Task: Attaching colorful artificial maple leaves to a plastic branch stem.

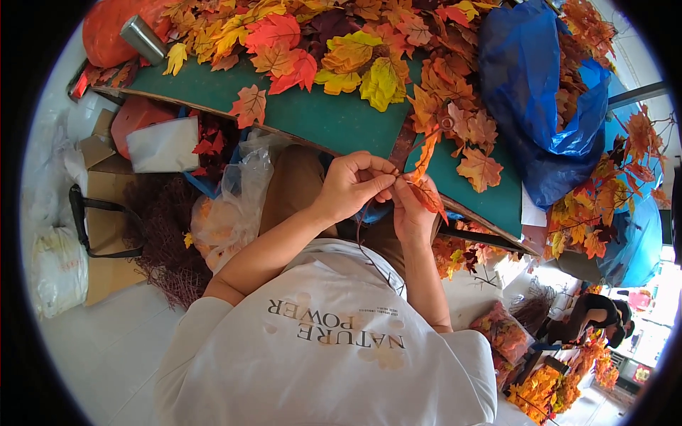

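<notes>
My left hand (353,186) and my right hand (414,209) meet just over the near edge of the green table (323,121). The left fingers are closed in a pinch on a thin brown artificial stem (361,238), whose lower part dangles over my lap. My right hand is closed at the base of orange artificial maple leaves (426,153), with one leaf folded beside its fingers. The exact join between stem and leaves is hidden by the fingertips. Loose orange leaves (479,169) lie on the table just right of my hands.
Red and yellow leaves (348,57) are heaped along the table's far side. A blue plastic bag (518,99) of leaves stands at right, a metal cup (143,40) at far left. Left, below, are a cardboard box (106,277) and dark twigs (160,241). Another person (590,316) is at lower right.
</notes>
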### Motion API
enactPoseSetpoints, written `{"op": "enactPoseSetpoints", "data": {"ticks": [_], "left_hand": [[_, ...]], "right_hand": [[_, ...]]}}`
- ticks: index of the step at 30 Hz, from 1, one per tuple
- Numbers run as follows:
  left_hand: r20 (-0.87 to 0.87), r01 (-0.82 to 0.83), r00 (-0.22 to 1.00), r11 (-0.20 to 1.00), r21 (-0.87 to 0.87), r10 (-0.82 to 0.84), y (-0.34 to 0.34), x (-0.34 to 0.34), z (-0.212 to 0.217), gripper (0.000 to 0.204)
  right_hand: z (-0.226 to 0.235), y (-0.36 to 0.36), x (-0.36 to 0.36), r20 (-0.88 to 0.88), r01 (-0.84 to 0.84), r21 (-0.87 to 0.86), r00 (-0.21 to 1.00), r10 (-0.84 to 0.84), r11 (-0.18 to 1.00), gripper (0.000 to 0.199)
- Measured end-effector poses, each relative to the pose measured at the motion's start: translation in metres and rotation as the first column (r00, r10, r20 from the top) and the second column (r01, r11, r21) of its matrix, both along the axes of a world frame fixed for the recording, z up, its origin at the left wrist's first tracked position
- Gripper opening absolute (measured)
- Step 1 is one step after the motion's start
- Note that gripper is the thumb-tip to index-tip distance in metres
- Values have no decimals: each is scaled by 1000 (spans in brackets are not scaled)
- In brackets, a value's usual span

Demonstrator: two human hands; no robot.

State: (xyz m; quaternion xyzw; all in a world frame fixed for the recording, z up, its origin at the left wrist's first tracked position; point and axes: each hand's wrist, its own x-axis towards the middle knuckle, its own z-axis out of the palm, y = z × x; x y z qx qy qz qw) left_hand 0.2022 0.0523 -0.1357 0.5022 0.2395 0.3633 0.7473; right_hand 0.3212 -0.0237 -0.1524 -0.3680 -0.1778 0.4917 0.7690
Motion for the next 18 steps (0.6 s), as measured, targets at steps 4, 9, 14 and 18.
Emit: {"op": "enactPoseSetpoints", "data": {"ticks": [4,9,14,18], "left_hand": [[30,27,999,1000,-3,-26,-4,10,-2,10],[-55,-134,990,991,-23,133,-5,5,-21,12],[93,-231,965,962,-144,246,-17,-7,-19,36],[152,-182,965,965,-189,212,-16,-21,-43,35]], "right_hand": [[-6,-5,11,97,46,-2,994,-45,999,14],[4,1,16,469,-89,-38,878,96,995,15],[22,31,4,836,13,59,546,-57,998,19],[39,41,-11,942,-20,249,237,-238,968,22]]}}
